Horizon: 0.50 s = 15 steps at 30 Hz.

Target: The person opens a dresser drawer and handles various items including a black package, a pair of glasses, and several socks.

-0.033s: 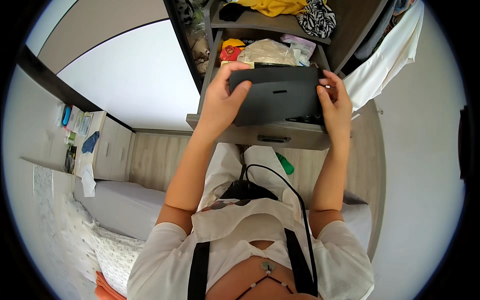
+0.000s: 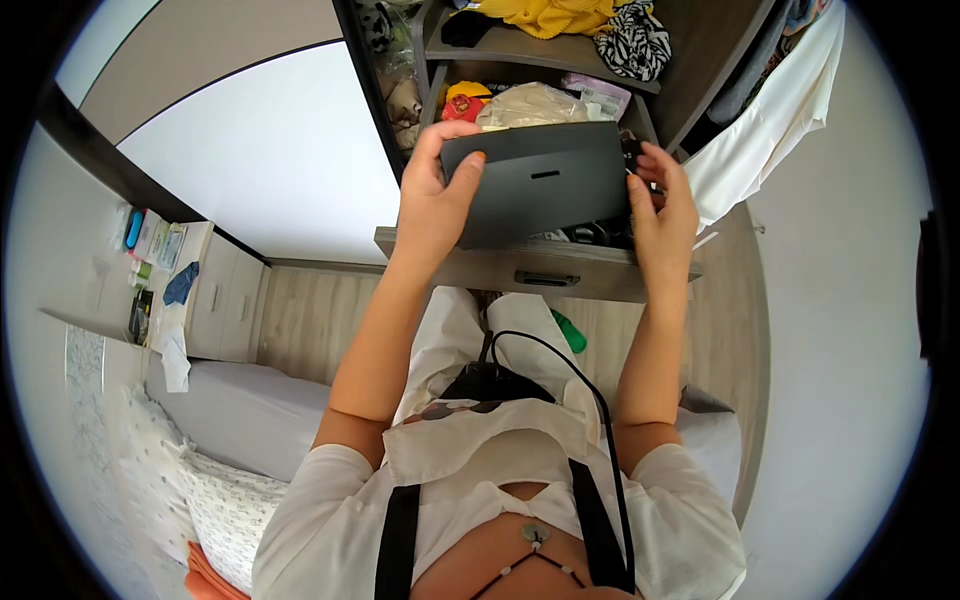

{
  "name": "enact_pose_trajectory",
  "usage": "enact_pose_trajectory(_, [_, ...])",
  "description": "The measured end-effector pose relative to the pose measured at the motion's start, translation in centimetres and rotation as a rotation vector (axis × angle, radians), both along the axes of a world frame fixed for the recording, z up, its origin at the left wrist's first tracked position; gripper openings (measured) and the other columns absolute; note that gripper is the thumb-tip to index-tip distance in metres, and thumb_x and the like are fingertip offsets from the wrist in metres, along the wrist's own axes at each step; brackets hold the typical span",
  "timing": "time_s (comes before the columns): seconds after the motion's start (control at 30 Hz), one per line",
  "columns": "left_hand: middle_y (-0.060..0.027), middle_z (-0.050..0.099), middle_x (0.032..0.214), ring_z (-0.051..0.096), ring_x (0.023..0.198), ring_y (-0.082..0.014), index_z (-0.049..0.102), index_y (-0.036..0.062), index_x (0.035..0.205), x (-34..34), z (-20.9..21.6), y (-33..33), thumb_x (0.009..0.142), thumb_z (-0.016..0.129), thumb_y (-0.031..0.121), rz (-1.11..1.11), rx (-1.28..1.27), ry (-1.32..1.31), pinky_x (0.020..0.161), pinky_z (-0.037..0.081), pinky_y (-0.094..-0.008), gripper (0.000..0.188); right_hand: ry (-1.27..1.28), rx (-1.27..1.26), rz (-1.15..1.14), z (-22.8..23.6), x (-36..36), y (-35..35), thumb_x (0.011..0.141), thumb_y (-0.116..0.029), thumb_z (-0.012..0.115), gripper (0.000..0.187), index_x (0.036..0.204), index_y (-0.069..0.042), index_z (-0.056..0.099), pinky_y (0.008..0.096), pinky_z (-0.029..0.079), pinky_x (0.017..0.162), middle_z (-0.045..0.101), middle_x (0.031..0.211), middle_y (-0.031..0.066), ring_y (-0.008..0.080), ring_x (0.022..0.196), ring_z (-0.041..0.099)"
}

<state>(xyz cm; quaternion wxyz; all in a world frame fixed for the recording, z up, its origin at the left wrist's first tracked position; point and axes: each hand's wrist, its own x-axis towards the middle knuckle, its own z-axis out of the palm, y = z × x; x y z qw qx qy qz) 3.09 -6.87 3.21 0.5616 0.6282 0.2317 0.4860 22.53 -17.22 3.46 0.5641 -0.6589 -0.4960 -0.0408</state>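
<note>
A flat black box-like case (image 2: 545, 185) with a small dark slot in its face is tilted above the open drawer (image 2: 560, 270). My left hand (image 2: 440, 185) grips its left end, thumb on the face and fingers behind the top edge. Just beyond the opposite end is my right hand (image 2: 665, 200), thumb and fingers apart and curved; its thumb tip lies close to the case's edge, and whether they touch is unclear. Behind the case, the drawer holds a beige plastic-wrapped bundle (image 2: 535, 104), a red and yellow item (image 2: 463, 104) and a pink-and-white packet (image 2: 600, 95). Dark items below it are partly hidden.
Above the drawer, a shelf (image 2: 530, 48) carries yellow cloth (image 2: 555, 14) and a black-and-white patterned cloth (image 2: 635, 45). White cloth (image 2: 765, 140) hangs at right. A white sliding door (image 2: 270, 150) stands at left. A black cable (image 2: 590, 385) crosses my lap; a green object (image 2: 570, 330) lies on the floor.
The case has shifted left with my left hand, uncovering more dark items at the drawer's front right. My right hand's fingers have come away from its right end.
</note>
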Motion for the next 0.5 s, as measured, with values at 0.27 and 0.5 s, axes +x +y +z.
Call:
enact_pose_trajectory(0.27, [-0.0030, 0.050, 0.098, 0.047, 0.088, -0.0093, 0.050, 0.0036, 0.104, -4.3, -0.4, -2.0, 0.082, 0.051, 0.000, 0.361, 0.102, -0.103, 0.078, 0.039, -0.0218, 0.023, 0.111, -0.144, 0.202, 0.6, -4.6, 0.1, 0.076, -0.009, 0.061, 0.036, 0.111, -0.007, 0.053, 0.0282, 0.047, 0.064, 0.060, 0.093, 0.0099, 0.0211, 0.071, 0.058])
enact_pose_trajectory(0.5, [-0.0040, 0.049, 0.102, 0.048, 0.091, -0.0113, 0.047, 0.0054, 0.108, -17.2, -6.5, -5.6, 0.086, 0.050, 0.006, 0.745, -0.186, -0.188, 0.081, 0.041, -0.0244, 0.022, -0.263, 0.082, 0.326, 0.0, -8.3, 0.9, 0.074, -0.005, 0.060, 0.016, 0.090, -0.007, 0.059, 0.0308, 0.047, 0.062, 0.060, 0.081, 0.0078, 0.0238, 0.071, 0.058])
